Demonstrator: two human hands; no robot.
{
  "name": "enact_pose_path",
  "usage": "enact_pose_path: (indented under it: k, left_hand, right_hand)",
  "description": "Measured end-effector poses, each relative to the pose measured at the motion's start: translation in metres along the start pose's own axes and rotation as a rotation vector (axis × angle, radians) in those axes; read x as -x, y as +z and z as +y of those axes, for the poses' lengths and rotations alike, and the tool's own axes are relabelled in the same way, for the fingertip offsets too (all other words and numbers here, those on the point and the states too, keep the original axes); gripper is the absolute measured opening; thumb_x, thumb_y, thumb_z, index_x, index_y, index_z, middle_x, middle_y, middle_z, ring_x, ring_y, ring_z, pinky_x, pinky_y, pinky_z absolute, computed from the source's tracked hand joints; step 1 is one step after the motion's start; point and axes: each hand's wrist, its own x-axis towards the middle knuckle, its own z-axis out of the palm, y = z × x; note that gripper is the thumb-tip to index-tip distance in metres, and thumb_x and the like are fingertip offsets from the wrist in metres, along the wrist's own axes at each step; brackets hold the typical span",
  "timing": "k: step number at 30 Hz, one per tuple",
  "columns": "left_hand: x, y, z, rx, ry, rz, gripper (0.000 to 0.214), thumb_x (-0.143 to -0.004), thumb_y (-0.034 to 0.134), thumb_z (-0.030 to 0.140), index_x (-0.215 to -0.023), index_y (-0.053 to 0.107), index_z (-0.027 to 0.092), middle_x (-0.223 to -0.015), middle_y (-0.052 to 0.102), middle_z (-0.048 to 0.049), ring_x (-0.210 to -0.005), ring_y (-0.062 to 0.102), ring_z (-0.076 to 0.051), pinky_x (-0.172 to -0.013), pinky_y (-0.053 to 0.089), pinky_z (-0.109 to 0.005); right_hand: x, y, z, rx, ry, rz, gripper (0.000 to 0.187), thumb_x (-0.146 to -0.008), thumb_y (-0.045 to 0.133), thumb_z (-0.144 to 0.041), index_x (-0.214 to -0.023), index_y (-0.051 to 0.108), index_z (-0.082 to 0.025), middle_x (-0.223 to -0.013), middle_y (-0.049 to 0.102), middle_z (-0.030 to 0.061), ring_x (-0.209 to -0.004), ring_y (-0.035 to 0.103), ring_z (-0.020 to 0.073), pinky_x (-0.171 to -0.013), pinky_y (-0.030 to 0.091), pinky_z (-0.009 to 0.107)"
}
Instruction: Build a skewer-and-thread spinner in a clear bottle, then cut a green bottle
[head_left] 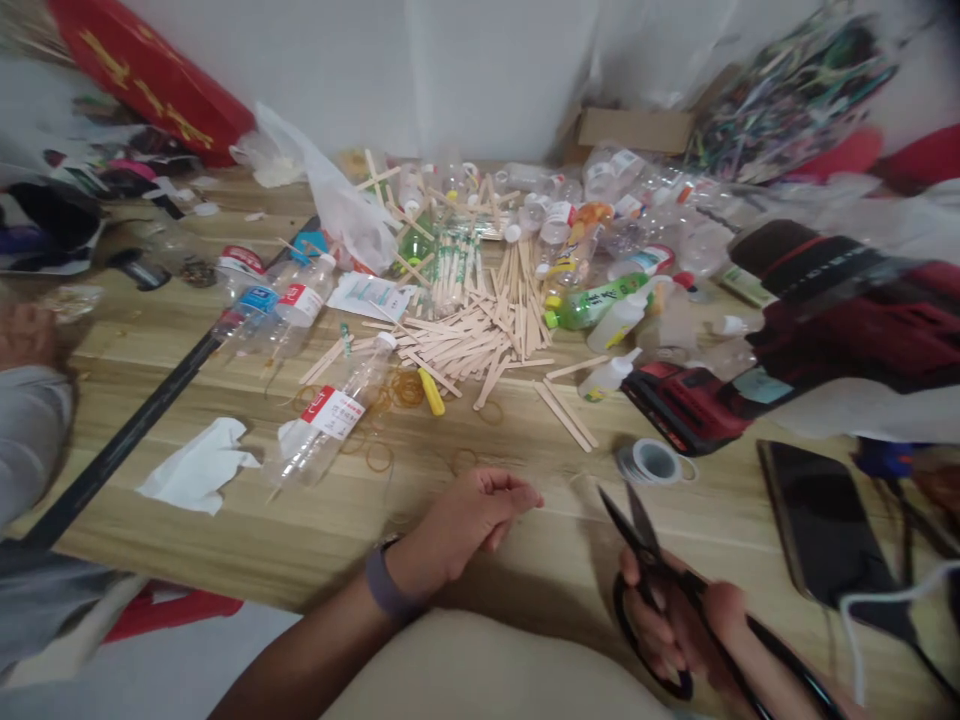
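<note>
Head view: nearest the body, the right hand (675, 625) grips the black scissors (639, 535) by their handles, with the blades parted and pointing away across the table (247, 530). Just left of it the left hand (472, 518) rests on the wood with its fingers curled in and the thumb against the forefinger. Whether anything thin is pinched there cannot be told. A purple wristband (384, 588) circles that wrist.

Just beyond the scissor tips lies a small grey roll (649, 462), and to the right is a dark phone (817, 520). A red power tool (705, 405) sits behind the roll. Further left lie a white tissue (196, 468), a clear plastic bottle (330, 418) and loose rubber bands (391, 395). A heap of wooden craft sticks (480, 335) fills the middle, with a green bottle (592, 305) beside it. A cardboard box (634, 128) stands at the far wall. At the left edge is another person's grey sleeve (28, 435).
</note>
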Motion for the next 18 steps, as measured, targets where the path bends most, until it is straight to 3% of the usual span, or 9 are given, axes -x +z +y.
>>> enact_pose_path:
  k: [4, 9, 18]
  left_hand:
    - [0.002, 0.001, 0.004, -0.041, -0.009, 0.038, 0.032, -0.078, 0.063, 0.049, -0.077, 0.062, 0.017, -0.038, 0.036, 0.0119, -0.037, 0.023, -0.006, -0.044, 0.016, -0.026]
    - [0.005, 0.002, 0.006, -0.082, 0.008, 0.058, 0.033, -0.078, 0.061, 0.05, -0.073, 0.06, 0.017, -0.039, 0.035, 0.0115, -0.038, 0.026, -0.006, -0.044, 0.017, -0.025]
    - [0.009, 0.004, 0.002, -0.098, 0.043, 0.031, 0.036, -0.082, 0.061, 0.049, -0.088, 0.065, 0.014, -0.048, 0.046, 0.0092, -0.04, 0.036, -0.007, -0.044, 0.023, -0.023]
  right_hand:
    - [0.006, 0.019, -0.018, -0.052, 0.03, -0.056, 0.075, -0.07, 0.044, -0.09, -0.099, 0.05, -0.022, -0.068, 0.037, -0.0059, -0.051, 0.028, 0.0069, -0.044, 0.035, 0.018]
    - [0.006, 0.031, -0.033, 0.054, 0.067, -0.04, 0.075, -0.075, 0.04, -0.088, -0.102, 0.051, -0.019, -0.068, 0.036, -0.0056, -0.052, 0.03, 0.0068, -0.043, 0.038, 0.017]
    - [-0.007, 0.033, -0.027, 0.176, 0.004, -0.085, 0.069, -0.081, 0.037, -0.084, -0.104, 0.049, -0.02, -0.07, 0.042, -0.0035, -0.052, 0.034, 0.0082, -0.042, 0.04, 0.018]
